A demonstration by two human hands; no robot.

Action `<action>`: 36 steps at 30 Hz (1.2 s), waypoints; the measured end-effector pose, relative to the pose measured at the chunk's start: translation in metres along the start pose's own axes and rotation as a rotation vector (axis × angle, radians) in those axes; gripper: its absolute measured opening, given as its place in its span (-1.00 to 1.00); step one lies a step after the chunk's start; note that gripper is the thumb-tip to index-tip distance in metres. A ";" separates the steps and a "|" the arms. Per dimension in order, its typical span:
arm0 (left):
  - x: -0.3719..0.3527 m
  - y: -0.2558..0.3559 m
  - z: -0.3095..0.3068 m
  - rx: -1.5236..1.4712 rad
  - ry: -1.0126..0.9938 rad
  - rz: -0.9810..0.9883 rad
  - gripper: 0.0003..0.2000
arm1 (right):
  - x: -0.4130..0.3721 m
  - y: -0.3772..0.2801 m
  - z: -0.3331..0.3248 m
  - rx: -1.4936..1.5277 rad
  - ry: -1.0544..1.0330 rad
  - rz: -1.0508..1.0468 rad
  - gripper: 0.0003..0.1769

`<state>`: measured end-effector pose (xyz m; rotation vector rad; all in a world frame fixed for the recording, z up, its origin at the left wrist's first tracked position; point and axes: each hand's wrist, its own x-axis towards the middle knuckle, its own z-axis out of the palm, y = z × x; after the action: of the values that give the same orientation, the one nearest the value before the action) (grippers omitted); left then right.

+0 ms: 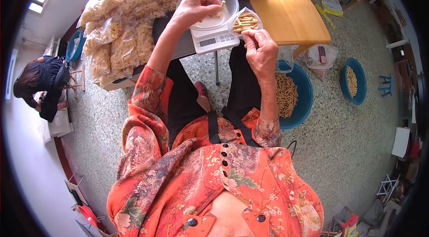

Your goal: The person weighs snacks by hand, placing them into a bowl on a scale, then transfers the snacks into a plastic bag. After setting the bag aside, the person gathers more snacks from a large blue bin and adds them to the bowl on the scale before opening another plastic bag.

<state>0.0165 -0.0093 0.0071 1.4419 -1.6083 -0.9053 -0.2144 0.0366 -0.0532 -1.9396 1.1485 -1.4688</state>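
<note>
A: Where are the tan sticks [245,22]?
B: Slender and rough-surfaced, they fill a thin, translucent plastic bag [256,16], its edge pinched by the right hand [260,49].

A: And the left hand [195,10]?
B: Thumb and fingers pinch a short pale stick [222,4] over a round, shallow bowl [231,1] on the smooth white scale [201,35].

1 near, wide head view, forward and down past chest [228,170] over left hand [195,9] and right hand [262,53]
</note>
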 end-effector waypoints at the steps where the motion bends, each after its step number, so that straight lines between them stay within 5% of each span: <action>1: -0.002 0.001 0.000 -0.001 0.000 0.001 -0.86 | 0.000 0.000 0.000 -0.007 0.001 -0.008 -0.91; 4: -0.004 -0.012 0.001 -1.248 -0.209 -0.147 -0.79 | 0.000 0.000 0.001 -0.013 0.002 -0.023 -0.91; 7: -0.016 0.004 0.018 -1.403 0.042 -0.277 -0.81 | 0.000 0.001 0.001 -0.008 -0.002 -0.019 -0.91; 12: -0.020 0.009 0.023 -1.448 -0.043 -0.228 -0.83 | 0.000 -0.001 0.000 -0.016 0.002 -0.026 -0.91; 15: -0.025 0.015 0.032 -1.097 -0.026 -0.013 -0.86 | 0.001 -0.001 0.001 -0.002 0.003 -0.028 -0.92; 18: -0.031 0.028 0.047 -0.376 0.163 0.136 -0.88 | 0.000 0.000 0.000 0.009 0.004 -0.026 -0.92; 21: -0.026 0.026 0.058 0.101 0.236 0.520 -0.91 | 0.000 0.001 0.001 0.018 0.003 -0.030 -0.92; 24: -0.027 0.026 0.068 0.493 0.309 0.599 -0.93 | 0.000 0.002 0.000 0.018 0.006 -0.031 -0.92; 31: -0.004 0.019 0.046 0.451 0.498 0.616 -0.91 | 0.000 0.002 -0.002 0.004 0.024 -0.029 -0.92; 36: 0.016 -0.010 0.009 0.683 0.335 0.423 -0.90 | 0.000 0.002 -0.001 0.013 0.023 -0.027 -0.91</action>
<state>0.0118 -0.0259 -0.0046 1.4867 -1.9371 0.1511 -0.2158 0.0355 -0.0547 -1.9413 1.1237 -1.5133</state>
